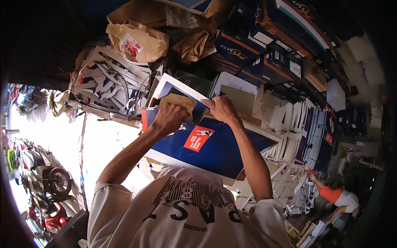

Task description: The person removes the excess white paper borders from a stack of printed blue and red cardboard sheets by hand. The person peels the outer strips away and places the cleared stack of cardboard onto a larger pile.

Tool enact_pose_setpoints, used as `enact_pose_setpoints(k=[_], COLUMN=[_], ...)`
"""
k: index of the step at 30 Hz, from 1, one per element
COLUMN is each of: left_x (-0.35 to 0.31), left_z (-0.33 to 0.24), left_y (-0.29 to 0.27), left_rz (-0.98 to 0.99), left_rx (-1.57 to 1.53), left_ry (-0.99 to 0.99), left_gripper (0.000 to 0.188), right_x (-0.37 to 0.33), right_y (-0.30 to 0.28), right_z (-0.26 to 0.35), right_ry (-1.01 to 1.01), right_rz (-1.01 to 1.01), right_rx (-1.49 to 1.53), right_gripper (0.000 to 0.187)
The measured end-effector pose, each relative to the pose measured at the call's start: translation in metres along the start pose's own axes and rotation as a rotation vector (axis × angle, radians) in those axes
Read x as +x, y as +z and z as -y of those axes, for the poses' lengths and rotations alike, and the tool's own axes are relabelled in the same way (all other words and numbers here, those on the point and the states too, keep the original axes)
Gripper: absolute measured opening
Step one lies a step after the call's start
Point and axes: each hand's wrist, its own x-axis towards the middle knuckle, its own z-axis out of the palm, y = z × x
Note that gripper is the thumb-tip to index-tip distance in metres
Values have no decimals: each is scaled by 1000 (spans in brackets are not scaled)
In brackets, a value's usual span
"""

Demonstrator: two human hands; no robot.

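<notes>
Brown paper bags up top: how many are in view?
2: one brown paper bag with a red print at upper left, one crumpled bag right of it. More may be hidden among the stacks.

— What colours do I see at twelve o'clock?
— My dark blue printed sheet [215, 151] has a red label [198, 138], white border; brown card [178, 101] above.
— At four?
— Someone's red-and-white shirt [340, 196].

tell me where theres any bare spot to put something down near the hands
The one open patch is the flat blue sheet, between the red label and its right edge. Crowded elsewhere: left hand and right hand grip the brown card; cut sheets, blue cartons and white stacks ring it.
</notes>
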Motion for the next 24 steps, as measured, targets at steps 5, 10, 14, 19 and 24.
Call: enact_pose_setpoints(k=[5,10,14,19,24], left_x=[-29,-25,-2,12,18], left_z=[-19,-19,-26,-45,-71], left_y=[-7,-14,-44,-25,0], left_rz=[-47,-18,-26,9,46], left_rx=[73,9,-239,-147,-118], left_ry=[85,88,2,274,51], left_gripper=[28,23,41,61,42], right_x=[21,21,4,1,2], right_y=[-16,-30,-21,-6,-6], right_z=[-10,13,10,12,7], right_ry=[351,90,193,417,328], right_rz=[527,655,485,267,176], right_rx=[217,-56,233,215,232], right_gripper=[62,69,65,64,64])
